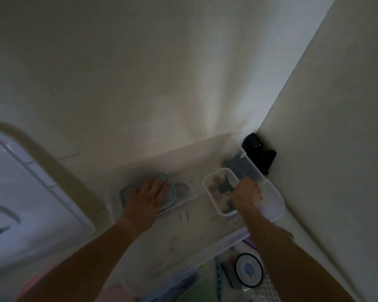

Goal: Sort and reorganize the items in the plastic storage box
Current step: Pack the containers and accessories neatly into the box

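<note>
The view is dim and blurred. My left hand point(147, 192) lies flat, fingers straight, on a blue-rimmed lid point(127, 189) at the far end of the large clear plastic storage box point(140, 286). My right hand point(247, 194) grips the right rim of a small white tray point(210, 182) that holds several small dark items. Beside the lid lies a clear packet with a round grey thing point(182, 189). A clear container point(273, 201) with dark contents stands to the right of the tray, against the wall.
A black object point(260, 152) sits in the wall corner at the back right. A white lid or appliance top point(20, 203) fills the left. Below the box are a round dial scale point(248, 270), a white mesh basket point(268, 290) and coloured items.
</note>
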The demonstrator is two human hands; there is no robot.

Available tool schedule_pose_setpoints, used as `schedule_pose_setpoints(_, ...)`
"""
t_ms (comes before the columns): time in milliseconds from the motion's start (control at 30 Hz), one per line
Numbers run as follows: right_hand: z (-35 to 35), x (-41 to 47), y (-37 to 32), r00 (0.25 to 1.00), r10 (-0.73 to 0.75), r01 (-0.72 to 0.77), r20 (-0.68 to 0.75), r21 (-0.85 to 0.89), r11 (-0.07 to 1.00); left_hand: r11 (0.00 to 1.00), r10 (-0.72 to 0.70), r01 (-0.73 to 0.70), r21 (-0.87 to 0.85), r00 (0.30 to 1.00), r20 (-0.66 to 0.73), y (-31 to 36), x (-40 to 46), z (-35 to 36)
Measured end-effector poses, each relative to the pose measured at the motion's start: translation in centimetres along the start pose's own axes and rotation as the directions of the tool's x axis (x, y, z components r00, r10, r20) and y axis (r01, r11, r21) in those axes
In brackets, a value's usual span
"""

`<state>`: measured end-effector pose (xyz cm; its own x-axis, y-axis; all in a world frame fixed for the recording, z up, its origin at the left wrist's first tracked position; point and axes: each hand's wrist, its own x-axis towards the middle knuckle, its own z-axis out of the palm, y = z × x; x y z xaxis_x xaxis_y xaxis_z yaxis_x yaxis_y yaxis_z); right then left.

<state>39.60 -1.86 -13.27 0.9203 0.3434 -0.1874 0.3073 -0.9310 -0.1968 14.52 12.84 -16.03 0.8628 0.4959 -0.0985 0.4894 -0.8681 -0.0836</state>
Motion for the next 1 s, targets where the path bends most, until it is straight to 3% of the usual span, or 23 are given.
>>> schedule_pose_setpoints(200,1.6,2.3,-0.6,0.998,-0.01,0.006,0.055,0.072,0.997,0.998,0.005,-0.007,0.068,1.0,0.021,0.4,-0.1,0.6)
schedule_pose_setpoints(267,1.8,2.8,-0.3,0.993,-0.073,0.066,0.097,0.076,0.995,0.996,0.002,-0.005,0.085,0.999,0.037,0.4,0.0,0.7)
schedule_pose_setpoints(367,2.2,1.9,0.3,0.936,-0.222,0.212,0.272,0.067,0.975,0.994,-0.011,0.004,0.106,0.998,0.065,0.5,-0.1,0.5)
schedule_pose_setpoints(533,3.3,-0.2,0.5,0.911,-0.287,0.387,0.295,-0.375,0.843,0.995,-0.004,-0.002,0.097,0.999,0.053,0.6,-0.2,0.5)
schedule_pose_setpoints(700,3.7,-0.2,0.4,0.898,-0.192,0.318,0.396,-0.282,0.905,0.992,0.01,-0.013,0.123,1.0,0.03,0.6,-0.3,0.2)
schedule_pose_setpoints(833,4.0,-0.2,0.5,0.825,-0.285,0.395,0.488,-0.137,0.908,0.992,0.01,-0.008,0.124,1.0,-0.015,0.8,-0.2,0.4)
schedule_pose_setpoints(933,3.8,-0.4,0.1,0.808,-0.311,0.44,0.501,-0.16,0.884,0.991,0.012,-0.009,0.134,1.0,-0.019,0.7,-0.3,0.5)
schedule_pose_setpoints(1000,3.1,-1.4,0.0,0.834,-0.311,0.44,0.456,-0.208,0.874,0.992,0.022,-0.021,0.122,1.0,-0.003,0.4,-0.5,0.3)
